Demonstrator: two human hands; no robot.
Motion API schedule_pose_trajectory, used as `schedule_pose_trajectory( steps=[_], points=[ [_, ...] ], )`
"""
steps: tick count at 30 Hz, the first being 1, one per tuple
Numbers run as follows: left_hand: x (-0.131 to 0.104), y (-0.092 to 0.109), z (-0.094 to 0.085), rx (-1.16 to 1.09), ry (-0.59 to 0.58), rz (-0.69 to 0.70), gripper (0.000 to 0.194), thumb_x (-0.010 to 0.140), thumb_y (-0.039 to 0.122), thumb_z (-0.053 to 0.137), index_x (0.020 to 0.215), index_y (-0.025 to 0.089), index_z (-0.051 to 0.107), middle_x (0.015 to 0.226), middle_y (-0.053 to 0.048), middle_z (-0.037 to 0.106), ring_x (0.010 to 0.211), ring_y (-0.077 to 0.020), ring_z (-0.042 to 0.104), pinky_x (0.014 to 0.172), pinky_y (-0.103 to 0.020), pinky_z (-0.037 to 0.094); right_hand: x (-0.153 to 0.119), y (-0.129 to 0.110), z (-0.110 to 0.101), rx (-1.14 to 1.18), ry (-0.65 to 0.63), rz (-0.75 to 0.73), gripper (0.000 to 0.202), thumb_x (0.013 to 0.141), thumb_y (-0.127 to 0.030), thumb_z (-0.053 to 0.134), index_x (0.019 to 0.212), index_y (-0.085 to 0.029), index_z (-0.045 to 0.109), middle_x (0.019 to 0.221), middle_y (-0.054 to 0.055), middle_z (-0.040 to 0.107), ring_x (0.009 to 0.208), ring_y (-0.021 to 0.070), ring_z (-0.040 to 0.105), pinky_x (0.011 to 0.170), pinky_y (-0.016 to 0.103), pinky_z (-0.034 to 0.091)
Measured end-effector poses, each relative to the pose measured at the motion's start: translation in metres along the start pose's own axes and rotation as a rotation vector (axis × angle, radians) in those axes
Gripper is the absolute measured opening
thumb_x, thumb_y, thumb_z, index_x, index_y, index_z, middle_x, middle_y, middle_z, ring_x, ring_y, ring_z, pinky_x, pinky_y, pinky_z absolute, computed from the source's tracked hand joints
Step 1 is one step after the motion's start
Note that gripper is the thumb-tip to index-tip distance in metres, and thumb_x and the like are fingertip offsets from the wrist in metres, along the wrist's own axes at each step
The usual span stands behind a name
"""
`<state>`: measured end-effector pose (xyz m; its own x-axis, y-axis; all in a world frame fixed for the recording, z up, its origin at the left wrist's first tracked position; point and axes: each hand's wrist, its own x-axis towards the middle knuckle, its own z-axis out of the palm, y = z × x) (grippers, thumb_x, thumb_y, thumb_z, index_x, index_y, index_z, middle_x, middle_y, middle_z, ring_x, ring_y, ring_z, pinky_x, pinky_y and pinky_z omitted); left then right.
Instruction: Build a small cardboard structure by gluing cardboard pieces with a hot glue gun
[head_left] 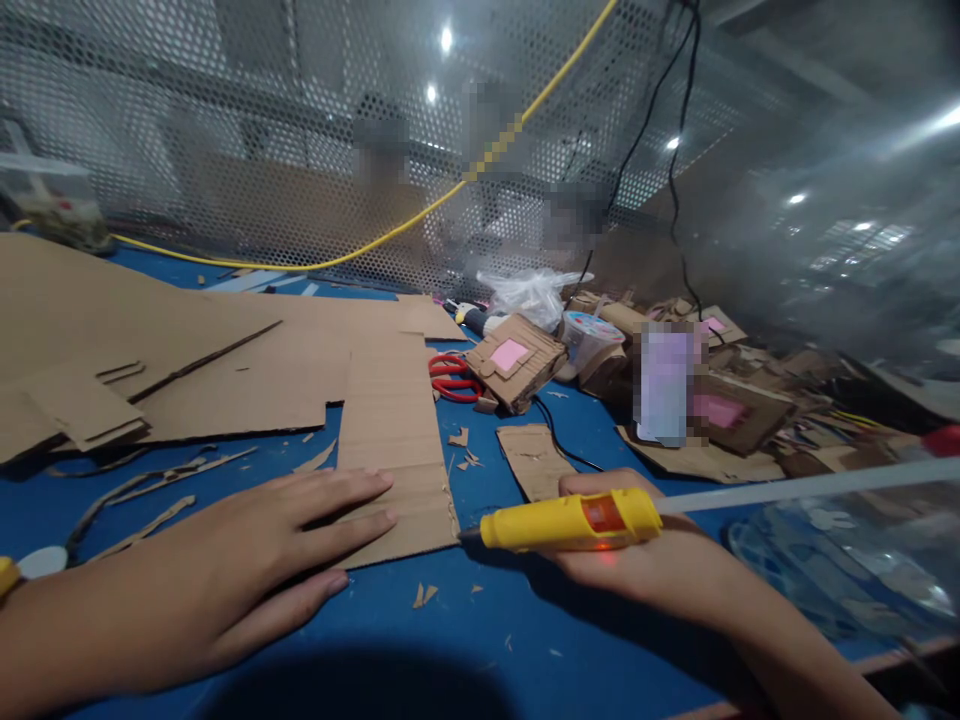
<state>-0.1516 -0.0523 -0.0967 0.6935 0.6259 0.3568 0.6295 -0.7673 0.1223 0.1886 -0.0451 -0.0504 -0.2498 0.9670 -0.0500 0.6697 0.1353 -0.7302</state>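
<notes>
My left hand (300, 540) lies flat with fingers spread on the near part of a long cardboard strip (394, 430), pressing it to the blue table. In my right hand (622, 570) is a yellow hot glue gun (555, 522) with an orange light glowing in it and a long translucent glue stick (810, 487) out of its back. The dark nozzle points left and meets, or nearly meets, the strip's near right corner. A thin line of what looks like glue runs along the strip's right edge.
Large cardboard sheets (225, 360) cover the left. Red-handled scissors (455, 380) lie beyond the strip, beside a small cardboard box (517, 362) with a pink patch. A plastic tub (592, 340), phone (665, 385) and cardboard pile stand right. A yellow cable (420, 218) hangs before the mesh screen.
</notes>
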Motion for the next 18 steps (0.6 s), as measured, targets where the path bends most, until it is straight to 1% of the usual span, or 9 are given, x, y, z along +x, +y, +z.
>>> schedule_pose_trajectory(
  steps=[4,7,10,12,15,18],
  points=[
    [0.000,0.000,0.000,-0.015,0.004,-0.012,0.043,0.108,0.048,0.037,0.147,0.047,0.054,0.153,0.008,0.059,0.134,-0.0210,0.064,0.117,-0.033,0.049,0.001,-0.001,0.000,0.026,-0.012,-0.002,0.021,0.063,-0.028,0.071,0.054,-0.026,0.052,0.051,-0.003,0.054,0.047,0.0138,0.048,0.041,0.027,0.040],
    [0.000,0.001,-0.001,-0.010,-0.006,-0.017,0.043,0.107,0.049,0.038,0.146,0.048,0.055,0.153,0.009,0.059,0.133,-0.0210,0.064,0.117,-0.033,0.048,0.000,-0.006,-0.002,0.024,-0.012,0.000,0.022,0.061,-0.025,0.070,0.052,-0.026,0.051,0.048,-0.004,0.052,0.045,0.0129,0.044,0.039,0.027,0.035],
    [0.001,0.001,-0.001,-0.015,-0.005,-0.013,0.043,0.106,0.048,0.040,0.147,0.048,0.054,0.153,0.008,0.059,0.132,-0.0217,0.065,0.116,-0.032,0.049,0.002,-0.011,-0.004,0.036,-0.011,0.045,0.022,0.059,-0.026,0.070,0.050,-0.025,0.050,0.047,-0.004,0.049,0.044,0.0117,0.042,0.039,0.026,0.032],
    [0.001,0.000,-0.001,-0.014,-0.001,-0.010,0.043,0.107,0.048,0.040,0.148,0.048,0.053,0.153,0.008,0.059,0.132,-0.0216,0.065,0.116,-0.032,0.049,0.004,-0.011,-0.004,0.088,0.019,0.059,0.021,0.059,-0.029,0.072,0.053,-0.024,0.053,0.049,-0.004,0.051,0.046,0.0120,0.044,0.041,0.026,0.036],
    [0.001,0.000,-0.001,-0.009,-0.005,0.001,0.044,0.109,0.049,0.034,0.148,0.048,0.052,0.154,0.009,0.057,0.134,-0.0207,0.064,0.116,-0.034,0.050,0.007,-0.006,-0.003,0.170,0.069,0.018,0.021,0.062,-0.033,0.076,0.060,-0.024,0.057,0.057,-0.002,0.059,0.051,0.0155,0.054,0.047,0.029,0.047],
    [0.001,0.001,-0.001,-0.005,-0.010,-0.008,0.044,0.108,0.049,0.035,0.148,0.048,0.053,0.155,0.009,0.057,0.133,-0.0210,0.064,0.116,-0.033,0.050,0.010,-0.001,-0.002,0.129,0.093,-0.010,0.023,0.064,-0.036,0.079,0.063,-0.023,0.060,0.061,0.001,0.063,0.055,0.0183,0.058,0.050,0.031,0.049]
  ],
)
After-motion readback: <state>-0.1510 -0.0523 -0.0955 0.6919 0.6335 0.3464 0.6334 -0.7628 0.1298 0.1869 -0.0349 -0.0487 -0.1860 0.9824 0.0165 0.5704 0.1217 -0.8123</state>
